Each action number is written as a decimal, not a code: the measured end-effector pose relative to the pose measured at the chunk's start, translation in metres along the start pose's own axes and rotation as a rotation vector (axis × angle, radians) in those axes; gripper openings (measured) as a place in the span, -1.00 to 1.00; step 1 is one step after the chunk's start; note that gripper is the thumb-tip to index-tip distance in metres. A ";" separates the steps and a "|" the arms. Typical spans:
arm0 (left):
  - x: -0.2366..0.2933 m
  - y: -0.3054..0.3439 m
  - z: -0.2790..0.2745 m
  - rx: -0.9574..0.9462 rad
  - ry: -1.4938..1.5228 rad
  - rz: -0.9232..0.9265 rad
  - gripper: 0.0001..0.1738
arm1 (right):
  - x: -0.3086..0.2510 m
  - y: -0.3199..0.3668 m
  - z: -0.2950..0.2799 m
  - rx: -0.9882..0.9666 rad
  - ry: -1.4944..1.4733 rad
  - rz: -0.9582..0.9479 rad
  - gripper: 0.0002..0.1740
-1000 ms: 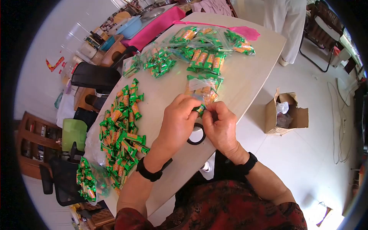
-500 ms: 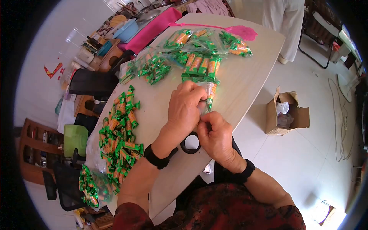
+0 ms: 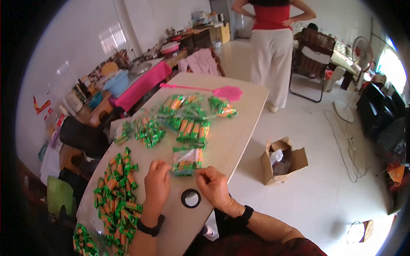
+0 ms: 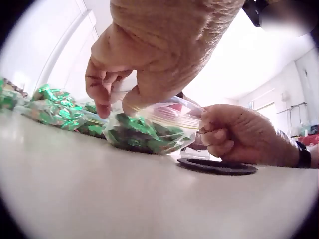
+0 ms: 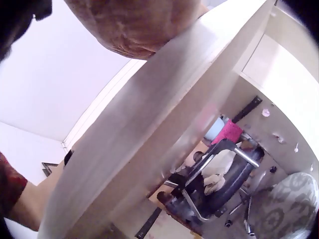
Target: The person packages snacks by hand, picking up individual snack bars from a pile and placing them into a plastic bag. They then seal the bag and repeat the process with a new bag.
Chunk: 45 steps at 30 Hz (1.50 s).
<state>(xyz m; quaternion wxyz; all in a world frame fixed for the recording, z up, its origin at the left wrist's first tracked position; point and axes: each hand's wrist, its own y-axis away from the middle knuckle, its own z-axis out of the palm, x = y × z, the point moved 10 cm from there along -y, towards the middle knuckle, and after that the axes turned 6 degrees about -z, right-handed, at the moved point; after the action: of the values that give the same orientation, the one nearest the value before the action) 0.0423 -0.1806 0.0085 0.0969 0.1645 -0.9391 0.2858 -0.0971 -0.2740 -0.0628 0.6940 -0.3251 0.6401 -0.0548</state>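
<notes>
A clear zip bag [image 3: 187, 160] of green-and-orange wrapped snacks lies on the table before me. My left hand [image 3: 157, 181] is at its near left corner; in the left wrist view its thumb and fingers pinch the bag's edge. My right hand [image 3: 213, 187], fingers curled, grips the opposite end of the zip edge, stretching it between both hands. A flat black ring [image 3: 183, 200] lies on the table between my wrists. To the left spreads a heap of loose wrapped snacks [image 3: 113, 198]. The right wrist view shows only part of my right hand [image 5: 139, 30] above the table edge.
More filled bags [image 3: 183, 106] lie farther back, near a pink fly swatter [image 3: 228, 92]. Another bag of snacks [image 3: 83, 241] sits at the table's near left edge. An open cardboard box [image 3: 269, 170] stands on the floor at right. A person [image 3: 271, 55] stands beyond the table.
My hands have moved apart, from close together over the bag to either end of its zip edge. The head view has tilted up, showing more of the room.
</notes>
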 end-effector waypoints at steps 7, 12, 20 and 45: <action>-0.021 0.009 -0.036 0.160 0.705 -0.213 -0.76 | -0.039 -0.027 -0.003 -0.115 0.002 -0.205 -0.90; -0.023 0.011 -0.052 0.089 0.964 -0.264 -0.79 | -0.043 -0.033 0.008 -0.319 -0.243 0.273 -0.82; -0.013 0.016 -0.074 -0.087 0.969 -0.247 -0.80 | -0.082 -0.039 0.006 -0.541 -0.156 0.064 -0.66; 0.089 0.031 -0.132 -0.088 0.613 0.160 -0.82 | -0.247 -0.008 0.007 -0.674 0.433 -0.914 -0.83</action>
<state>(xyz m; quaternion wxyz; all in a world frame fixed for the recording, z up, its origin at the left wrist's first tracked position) -0.0397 -0.1040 0.1251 0.3597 -0.0079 -0.8876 0.2876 -0.1312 -0.1558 0.1522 0.3128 -0.7505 0.5443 -0.2065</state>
